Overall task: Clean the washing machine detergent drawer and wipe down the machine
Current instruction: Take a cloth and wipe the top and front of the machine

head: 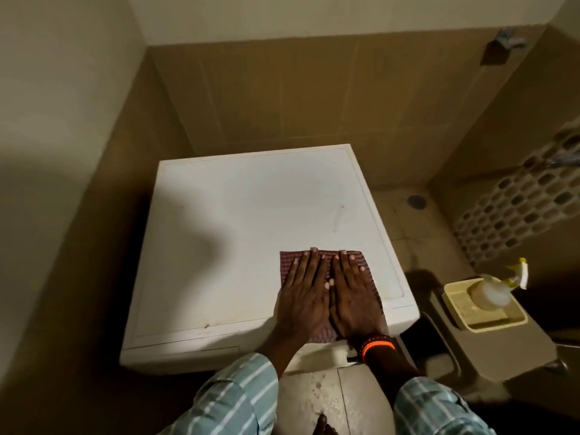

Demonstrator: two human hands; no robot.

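A white washing machine (238, 215) fills the middle of the head view, seen from above. A maroon patterned cloth (326, 257) lies flat on its top near the front right corner. My left hand (303, 296) and my right hand (353, 298) rest side by side, palms down, pressing on the cloth with fingers stretched out. An orange band circles my right wrist. Below the front edge, a white part of the machine (337, 354) sticks out under my right wrist; I cannot tell whether it is the drawer.
A spray bottle (492, 291) lies in a cream tray (489, 321) on a brown stand to the right. Brown tiled walls close in behind and on both sides. A floor drain (416, 201) sits at the back right. The machine's round door (332, 400) bulges out below.
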